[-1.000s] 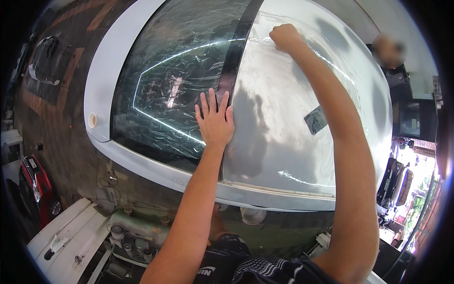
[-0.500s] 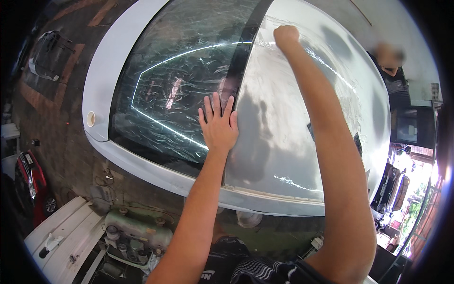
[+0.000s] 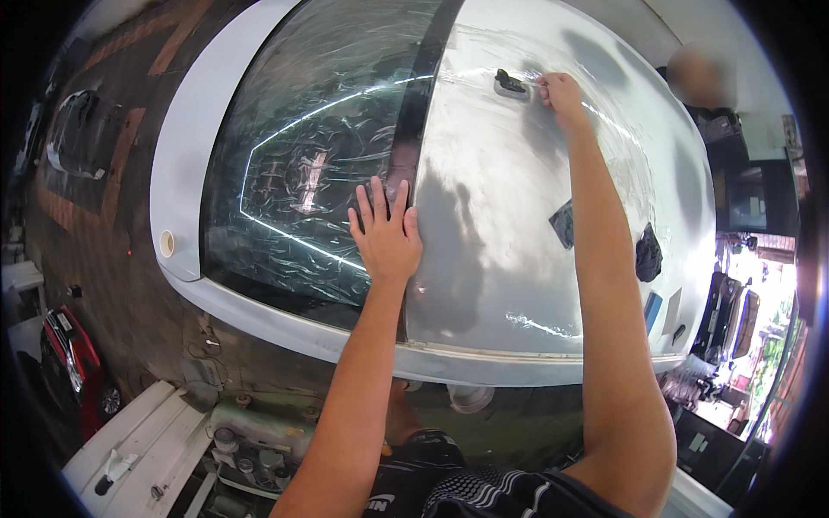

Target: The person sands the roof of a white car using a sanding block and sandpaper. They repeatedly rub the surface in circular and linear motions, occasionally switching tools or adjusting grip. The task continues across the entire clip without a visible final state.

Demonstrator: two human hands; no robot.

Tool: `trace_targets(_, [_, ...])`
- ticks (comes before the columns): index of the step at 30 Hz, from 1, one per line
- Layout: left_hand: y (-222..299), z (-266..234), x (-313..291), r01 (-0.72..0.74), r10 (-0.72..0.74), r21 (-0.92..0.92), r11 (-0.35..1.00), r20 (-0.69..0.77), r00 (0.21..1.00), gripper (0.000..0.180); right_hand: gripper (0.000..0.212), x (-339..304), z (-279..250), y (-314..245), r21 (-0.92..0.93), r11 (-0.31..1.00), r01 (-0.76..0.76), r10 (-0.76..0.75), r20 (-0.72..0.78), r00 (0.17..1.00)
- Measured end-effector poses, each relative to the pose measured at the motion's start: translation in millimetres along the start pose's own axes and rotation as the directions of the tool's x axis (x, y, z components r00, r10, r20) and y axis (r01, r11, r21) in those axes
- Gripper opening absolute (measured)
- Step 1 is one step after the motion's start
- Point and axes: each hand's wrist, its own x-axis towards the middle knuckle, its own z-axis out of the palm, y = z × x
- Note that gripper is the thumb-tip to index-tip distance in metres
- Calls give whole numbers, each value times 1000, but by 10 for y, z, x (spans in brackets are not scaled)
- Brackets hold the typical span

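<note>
My left hand (image 3: 387, 237) lies flat with spread fingers at the seam between the dark glass (image 3: 302, 155) and the pale silver roof panel (image 3: 484, 181) of a car. Wrinkled clear film seems to cover the glass. Farther off, over the panel's far part, my right hand (image 3: 563, 93) has its fingertips pinched together; what they hold, if anything, I cannot make out. Just left of those fingertips, a small black crumpled piece (image 3: 509, 83) sits on a pale base on the panel.
Near my right forearm lie a dark square sheet (image 3: 562, 224), a crumpled black piece (image 3: 648, 253) and a blue block (image 3: 654, 309). A person (image 3: 712, 104) stands beyond the car at the right. An engine (image 3: 259, 440) stands at the lower left, and a red car (image 3: 78, 363) farther left.
My right hand has shifted right and slightly nearer, from a fist to a pinch, leaving the small black piece in sight. My left hand stays flat; the view has shifted a little.
</note>
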Motion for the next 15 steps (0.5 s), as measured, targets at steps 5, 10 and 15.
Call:
trace_targets(5, [-36,-15,2,1,-1,3,1000,-9,1000,47,20,-281,136,154,-306,931,200,-252,-140,958])
trace_targets(10, [7,3,-5,-3,3,-1,1000,-10,1000,47,26,-428,10,342,-423,872,245,-343,-172,923])
trace_targets(15, [-19,18,-7,-10,10,0,1000,-24,1000,48,29,-691,-147,219,-507,848,158,-258,-135,957])
